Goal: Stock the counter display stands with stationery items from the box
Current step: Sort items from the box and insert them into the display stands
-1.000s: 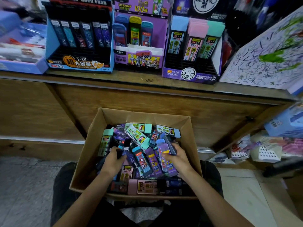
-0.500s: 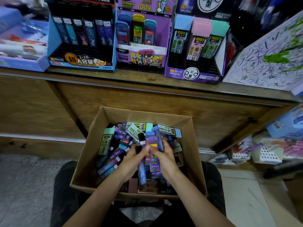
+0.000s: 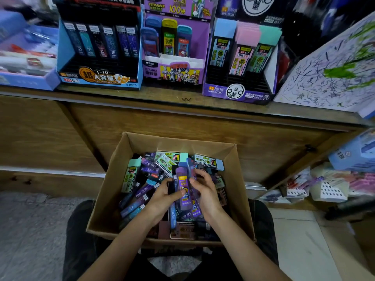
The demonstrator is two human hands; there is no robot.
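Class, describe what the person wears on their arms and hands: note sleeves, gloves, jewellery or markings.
The left forearm and right forearm are bare to the frame edge, no sleeves showing. The left hand and right hand wear no gloves; no watch, bracelet or ring is visible. Dark trousers cover the legs.

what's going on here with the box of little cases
A person sits facing a wooden counter with a cardboard box of small stationery cases on their lap. The left hand and right hand together grip a few purple cases just above the pile. On the counter stand the blue stand, the middle stand and the right stand, each partly filled. Nothing is being placed yet.
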